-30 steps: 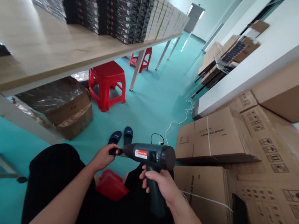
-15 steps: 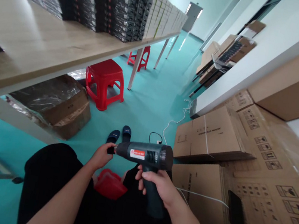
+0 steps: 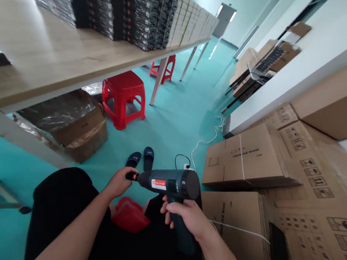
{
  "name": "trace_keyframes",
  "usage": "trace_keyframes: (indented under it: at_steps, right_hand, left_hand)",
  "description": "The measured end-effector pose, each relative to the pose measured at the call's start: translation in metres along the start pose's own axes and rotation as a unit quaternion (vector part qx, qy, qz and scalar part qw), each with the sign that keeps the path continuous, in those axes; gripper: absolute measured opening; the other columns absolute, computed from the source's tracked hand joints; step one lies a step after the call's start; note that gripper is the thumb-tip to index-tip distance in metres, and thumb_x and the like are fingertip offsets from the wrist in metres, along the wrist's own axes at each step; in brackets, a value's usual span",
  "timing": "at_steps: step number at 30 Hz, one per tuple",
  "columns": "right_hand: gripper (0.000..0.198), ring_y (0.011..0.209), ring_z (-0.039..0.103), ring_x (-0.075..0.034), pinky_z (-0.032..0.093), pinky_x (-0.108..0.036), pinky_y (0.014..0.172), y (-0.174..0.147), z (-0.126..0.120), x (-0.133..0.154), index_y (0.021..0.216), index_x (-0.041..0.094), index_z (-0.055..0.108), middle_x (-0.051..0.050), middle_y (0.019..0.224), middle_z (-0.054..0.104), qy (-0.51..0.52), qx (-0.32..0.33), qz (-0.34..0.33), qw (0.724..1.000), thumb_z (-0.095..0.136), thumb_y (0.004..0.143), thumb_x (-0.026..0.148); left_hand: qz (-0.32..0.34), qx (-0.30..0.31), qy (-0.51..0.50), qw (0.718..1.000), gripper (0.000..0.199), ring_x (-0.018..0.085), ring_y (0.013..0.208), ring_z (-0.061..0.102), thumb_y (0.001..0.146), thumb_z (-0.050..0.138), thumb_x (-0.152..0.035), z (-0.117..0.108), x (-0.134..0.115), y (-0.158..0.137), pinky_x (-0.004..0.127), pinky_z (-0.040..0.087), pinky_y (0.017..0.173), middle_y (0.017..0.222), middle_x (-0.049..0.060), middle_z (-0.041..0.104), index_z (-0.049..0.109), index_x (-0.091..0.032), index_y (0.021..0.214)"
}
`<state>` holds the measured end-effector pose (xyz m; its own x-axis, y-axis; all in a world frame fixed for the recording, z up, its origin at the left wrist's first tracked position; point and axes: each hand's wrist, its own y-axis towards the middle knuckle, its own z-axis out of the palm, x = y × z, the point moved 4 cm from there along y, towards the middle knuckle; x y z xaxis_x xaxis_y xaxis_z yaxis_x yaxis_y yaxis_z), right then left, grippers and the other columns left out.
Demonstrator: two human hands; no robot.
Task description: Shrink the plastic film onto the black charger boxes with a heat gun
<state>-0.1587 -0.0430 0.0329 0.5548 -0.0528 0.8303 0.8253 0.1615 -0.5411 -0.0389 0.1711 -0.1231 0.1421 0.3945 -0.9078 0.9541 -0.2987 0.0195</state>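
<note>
A dark green heat gun (image 3: pixel 168 181) with a red-and-white label lies level across my lap area, its nozzle pointing left. My right hand (image 3: pixel 186 215) is closed around its grip, thumb across the near side. At the nozzle end, my left hand (image 3: pixel 120 181) pinches a small black piece (image 3: pixel 131 176) right in front of the tip. What that piece is cannot be made out, nor whether it touches the nozzle. Below the gun, a red plastic object (image 3: pixel 131 214) shows between my legs.
A wooden table (image 3: pixel 74 50) with stacked wrapped black items (image 3: pixel 146 11) runs along the left. Beneath it are a red stool (image 3: pixel 124 96) and an open carton (image 3: pixel 85 127). Cardboard boxes (image 3: pixel 248 155) line the right. A white cable (image 3: pixel 197 147) and slippers (image 3: pixel 148 157) lie on the floor.
The whole view has shifted slightly, with the surroundings a little farther right. Both hands keep their holds; the heat gun and black piece stay close together at nearly the same place.
</note>
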Motion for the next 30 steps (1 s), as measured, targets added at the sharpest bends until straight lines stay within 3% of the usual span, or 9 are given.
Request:
trace_keyframes:
  at_steps: [6,10,15,20,23,26,30]
  right_hand:
    - [0.021,0.057,0.06,-0.014,0.046,-0.025,0.05,0.001,0.003,-0.001,0.092,0.014,0.066,-0.005,0.079,0.067,-0.002,-0.015,-0.032,0.999,0.062,0.073,0.022]
    - [0.021,0.057,0.06,-0.014,0.045,-0.025,0.049,0.003,0.01,-0.004,0.089,0.013,0.066,-0.006,0.078,0.067,-0.005,0.016,-0.023,1.0,0.065,0.071,0.024]
    - [0.023,0.056,0.06,-0.015,0.045,-0.025,0.048,0.005,-0.003,-0.004,0.092,0.013,0.065,-0.005,0.077,0.067,0.001,-0.055,-0.029,0.998,0.063,0.073,0.025]
    - [0.025,0.057,0.061,-0.015,0.046,-0.025,0.048,0.005,0.007,-0.009,0.092,0.012,0.065,-0.007,0.079,0.068,0.02,0.026,-0.008,0.999,0.065,0.071,0.025]
    - [0.026,0.058,0.061,-0.015,0.047,-0.025,0.049,0.011,0.004,-0.008,0.093,0.012,0.064,-0.006,0.08,0.068,0.039,-0.026,-0.032,0.998,0.065,0.071,0.026]
    - [0.025,0.054,0.06,-0.015,0.046,-0.025,0.046,0.012,-0.014,-0.007,0.091,0.012,0.062,-0.005,0.073,0.068,0.035,-0.102,-0.012,0.994,0.063,0.071,0.028]
    - [0.025,0.054,0.061,-0.016,0.045,-0.025,0.045,0.005,-0.023,-0.008,0.09,0.011,0.062,-0.007,0.073,0.068,0.026,-0.037,0.006,0.999,0.063,0.07,0.027]
  left_hand:
    - [0.008,0.0,0.013,1.0,0.05,0.019,0.093,0.059,0.057,0.046,0.001,0.001,0.003,0.001,0.034,0.043,0.089,0.096,0.004,0.066,0.064,-0.019,0.099]
    - [0.016,0.01,0.014,1.0,0.047,0.019,0.095,0.059,0.059,0.048,-0.002,0.003,0.007,0.002,0.034,0.044,0.089,0.1,0.005,0.066,0.063,-0.019,0.099]
    - [0.003,-0.009,0.011,1.0,0.05,0.019,0.097,0.059,0.056,0.045,-0.001,0.001,0.014,0.004,0.034,0.043,0.09,0.099,0.004,0.067,0.064,-0.019,0.098]
    - [-0.017,-0.019,-0.015,1.0,0.042,0.019,0.091,0.061,0.059,0.049,-0.005,0.0,0.017,0.006,0.033,0.045,0.085,0.097,0.004,0.067,0.063,-0.019,0.097]
    - [-0.041,-0.028,-0.021,0.999,0.046,0.019,0.091,0.061,0.057,0.047,-0.004,-0.002,0.018,0.004,0.033,0.045,0.085,0.096,0.004,0.067,0.063,-0.018,0.098]
    - [-0.043,-0.028,-0.025,0.998,0.049,0.019,0.094,0.06,0.055,0.044,-0.002,-0.004,0.016,0.001,0.033,0.043,0.088,0.096,0.004,0.067,0.063,-0.018,0.098]
    - [-0.039,-0.035,-0.02,0.998,0.046,0.019,0.096,0.059,0.058,0.045,-0.004,-0.005,0.015,0.001,0.034,0.042,0.091,0.098,0.004,0.066,0.062,-0.019,0.098]
